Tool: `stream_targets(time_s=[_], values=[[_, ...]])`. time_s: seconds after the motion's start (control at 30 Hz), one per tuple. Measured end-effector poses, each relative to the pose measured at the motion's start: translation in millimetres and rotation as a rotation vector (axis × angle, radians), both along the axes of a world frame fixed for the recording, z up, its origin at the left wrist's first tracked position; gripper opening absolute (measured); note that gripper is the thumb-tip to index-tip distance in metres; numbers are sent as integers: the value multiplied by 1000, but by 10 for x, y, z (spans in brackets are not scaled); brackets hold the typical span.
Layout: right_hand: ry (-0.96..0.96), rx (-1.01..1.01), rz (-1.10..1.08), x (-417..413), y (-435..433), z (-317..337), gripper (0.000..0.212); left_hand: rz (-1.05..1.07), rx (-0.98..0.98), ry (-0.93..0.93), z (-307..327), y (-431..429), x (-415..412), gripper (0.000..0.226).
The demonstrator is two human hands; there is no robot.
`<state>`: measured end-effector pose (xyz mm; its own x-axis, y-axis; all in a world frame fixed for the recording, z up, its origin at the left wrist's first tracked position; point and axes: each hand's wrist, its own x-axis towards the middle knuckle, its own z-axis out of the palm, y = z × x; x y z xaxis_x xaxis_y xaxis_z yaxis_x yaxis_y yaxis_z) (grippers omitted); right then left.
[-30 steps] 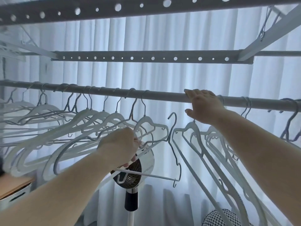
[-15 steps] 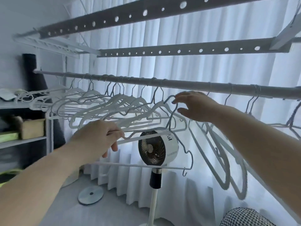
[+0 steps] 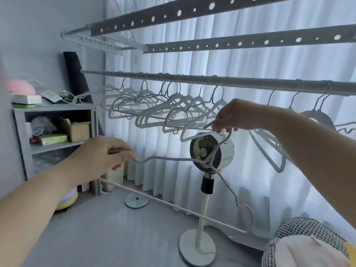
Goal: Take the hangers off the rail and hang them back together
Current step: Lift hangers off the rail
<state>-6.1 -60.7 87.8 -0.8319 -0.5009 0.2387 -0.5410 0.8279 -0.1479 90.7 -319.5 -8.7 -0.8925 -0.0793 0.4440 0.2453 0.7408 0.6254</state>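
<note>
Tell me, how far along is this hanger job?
Early days. One white hanger is off the rail: the left hand grips its shoulder and the right hand pinches at its hook. Left to do: hanging it back. A bunch of hangers hangs on the rail to the left, and a few other hangers further right.

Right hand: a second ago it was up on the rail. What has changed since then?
The right hand let go of the rail and came down to pinch the hook of the loose hanger. The left hand still grips that hanger's shoulder, and the other hangers stay on the rail.
</note>
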Motion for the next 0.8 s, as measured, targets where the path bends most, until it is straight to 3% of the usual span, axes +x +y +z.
stream_targets(time_s=[0.13,0.23,0.3,0.47,0.6,0.73,0.8], values=[[-138,-64,61,309,-383,-198,38,147,-42,-72,-137,-356,271,28],[-291,-108,81,478,-613,-359,31,285,-34,-28,-231,-427,400,9],[-318,-140,53,552,-733,-460,32,327,18,23,-289,-435,446,21],[-391,-350,-47,721,-961,-704,20,163,158,15,-383,-305,609,24],[-490,-707,-97,848,-1111,-793,18,-37,132,-181,-535,-58,721,32],[-548,-944,-137,905,-1172,-831,23,-198,74,-440,-791,104,729,55],[-519,-1052,-155,876,-1208,-816,22,-250,77,-527,-879,97,721,55]])
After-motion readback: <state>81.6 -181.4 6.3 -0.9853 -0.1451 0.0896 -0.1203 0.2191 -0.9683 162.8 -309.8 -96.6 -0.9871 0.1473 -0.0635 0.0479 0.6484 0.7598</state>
